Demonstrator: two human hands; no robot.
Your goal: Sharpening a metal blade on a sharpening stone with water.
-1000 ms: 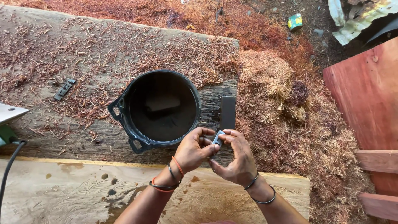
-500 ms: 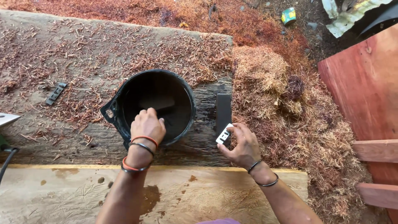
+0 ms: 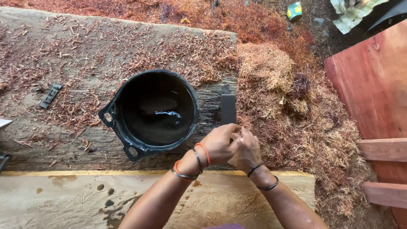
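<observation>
The 2 hands are pressed together just right of the black bucket [image 3: 154, 112]. The left hand [image 3: 220, 144] covers the fingers of the right hand [image 3: 248, 148]. Both look curled, but I cannot tell what they hold. A dark block [image 3: 227, 108] lies just above them.

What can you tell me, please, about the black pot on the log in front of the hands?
The black pot is round and dark all over, likely metal or plastic, with small lug handles on its rim at the left and lower left. It stands upright on a weathered log strewn with reddish shavings. Dark liquid inside catches a glint of light. A dark block lies just to its right. Neither hand touches it.
</observation>
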